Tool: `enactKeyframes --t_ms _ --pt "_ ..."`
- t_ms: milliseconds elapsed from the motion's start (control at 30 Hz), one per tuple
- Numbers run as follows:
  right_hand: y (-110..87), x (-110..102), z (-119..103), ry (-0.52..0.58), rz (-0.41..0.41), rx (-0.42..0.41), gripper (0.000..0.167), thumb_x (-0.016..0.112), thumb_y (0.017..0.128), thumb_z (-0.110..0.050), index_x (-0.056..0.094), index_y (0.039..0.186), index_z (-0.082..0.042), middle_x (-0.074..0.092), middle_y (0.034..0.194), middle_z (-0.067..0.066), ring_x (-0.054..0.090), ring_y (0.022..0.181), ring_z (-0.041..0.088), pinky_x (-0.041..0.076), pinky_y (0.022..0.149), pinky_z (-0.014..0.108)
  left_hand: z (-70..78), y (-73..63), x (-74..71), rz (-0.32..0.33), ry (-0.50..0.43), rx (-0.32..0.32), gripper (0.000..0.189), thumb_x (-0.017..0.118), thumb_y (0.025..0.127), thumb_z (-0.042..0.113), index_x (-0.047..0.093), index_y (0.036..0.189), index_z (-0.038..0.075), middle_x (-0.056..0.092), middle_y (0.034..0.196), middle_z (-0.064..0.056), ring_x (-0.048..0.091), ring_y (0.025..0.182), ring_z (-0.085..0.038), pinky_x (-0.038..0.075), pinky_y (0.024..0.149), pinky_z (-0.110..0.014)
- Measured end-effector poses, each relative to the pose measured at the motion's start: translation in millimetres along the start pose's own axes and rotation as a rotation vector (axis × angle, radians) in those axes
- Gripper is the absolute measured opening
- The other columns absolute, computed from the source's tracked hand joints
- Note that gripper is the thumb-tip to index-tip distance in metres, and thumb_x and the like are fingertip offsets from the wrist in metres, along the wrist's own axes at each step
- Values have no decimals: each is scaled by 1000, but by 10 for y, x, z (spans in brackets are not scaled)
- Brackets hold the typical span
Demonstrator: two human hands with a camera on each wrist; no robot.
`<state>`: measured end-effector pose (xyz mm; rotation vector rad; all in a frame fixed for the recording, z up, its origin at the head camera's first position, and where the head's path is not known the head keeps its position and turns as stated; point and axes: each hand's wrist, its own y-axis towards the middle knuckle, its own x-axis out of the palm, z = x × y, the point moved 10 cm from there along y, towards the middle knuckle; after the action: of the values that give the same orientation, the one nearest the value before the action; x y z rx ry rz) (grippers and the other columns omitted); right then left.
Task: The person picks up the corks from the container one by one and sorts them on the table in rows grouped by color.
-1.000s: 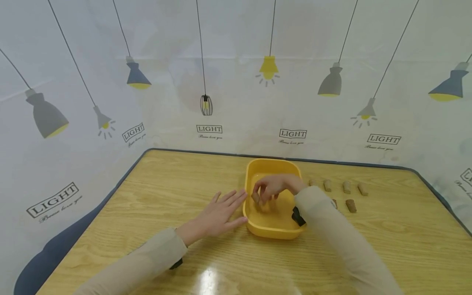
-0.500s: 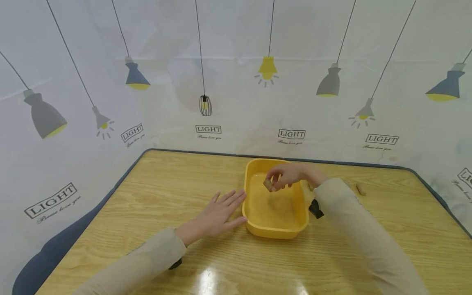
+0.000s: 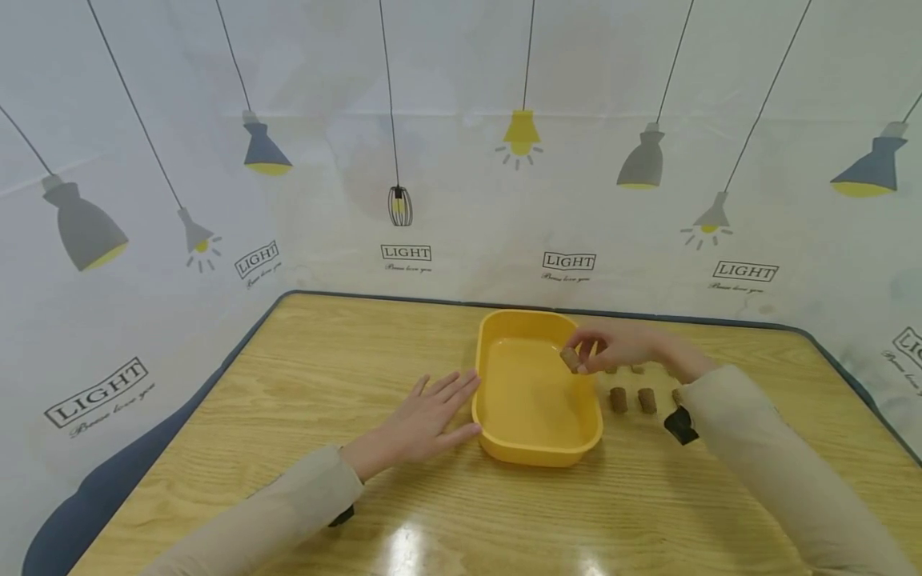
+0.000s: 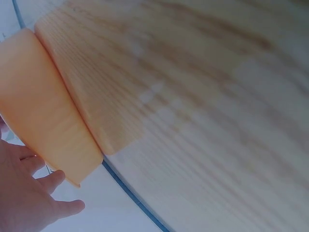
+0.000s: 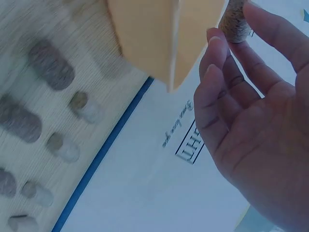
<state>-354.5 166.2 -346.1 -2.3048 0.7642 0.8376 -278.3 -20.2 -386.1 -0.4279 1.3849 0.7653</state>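
Observation:
My right hand (image 3: 625, 346) pinches a cork (image 3: 570, 359) between thumb and fingers, above the right rim of a yellow plastic basin (image 3: 536, 458). Close up in the right wrist view, the held cork (image 5: 235, 21) shows a speckled tan side. My left hand (image 3: 425, 420) lies with straight, spread fingers, its fingertips at the basin's left rim. In the left wrist view those fingers (image 4: 50, 182) reach along the basin's wall (image 4: 53, 106). Nothing lies in the visible part of the basin.
Right of the basin, darker brown corks (image 3: 647, 401) stand in a row on the wooden table (image 3: 346, 352). Behind them is a row of paler corks (image 5: 63, 147), partly hidden by the right hand and forearm. A wall printed with lamps (image 3: 461, 160) rises behind the table.
My right hand has lifted the cork from inside the basin and carried it right, to above the right rim. The left hand has stayed in place.

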Motion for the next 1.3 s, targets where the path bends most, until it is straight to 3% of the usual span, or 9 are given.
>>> enactKeyframes --t_ms 367,500,633,800,1100,1300 --pt "-520 -95 300 61 67 31 40 57 86 -16 45 120 1 51 100 10 52 84 24 44 65 35 0 -1 2 3 -1 4 70 21 90 57 19 142 10 16 145 -3 19 129 -24 14 97 -55" --pt "-708 -97 411 42 96 -2 44 56 87 -14 41 122 7 52 100 11 52 85 25 45 62 33 2 4 3 4 -2 4 70 21 90 57 19 142 10 17 145 -3 19 129 -24 14 97 -55" --pt "-911 -94 581 23 133 15 46 56 88 -16 39 124 8 52 101 11 51 85 24 45 61 35 5 7 6 -3 0 1 70 22 90 57 19 142 10 16 145 -2 18 129 -23 14 97 -55" --pt "-1127 -56 859 76 146 64 47 54 88 -16 36 125 8 50 104 14 51 86 22 44 59 39 15 4 -10 2 -7 1 69 24 91 56 20 141 9 18 145 -3 19 129 -24 14 97 -55" --pt "-1332 20 1212 135 164 71 47 51 89 -9 32 124 16 49 102 16 52 80 19 43 54 38 14 -6 -18 -2 -11 0 69 25 91 55 20 141 8 18 145 -4 19 129 -23 13 98 -54" --pt "-1381 38 1402 91 227 108 49 52 89 -11 32 123 19 52 101 17 52 80 9 44 56 37 16 -8 -20 -5 -9 -1 69 25 91 55 20 141 8 17 145 -3 19 129 -23 14 97 -54"
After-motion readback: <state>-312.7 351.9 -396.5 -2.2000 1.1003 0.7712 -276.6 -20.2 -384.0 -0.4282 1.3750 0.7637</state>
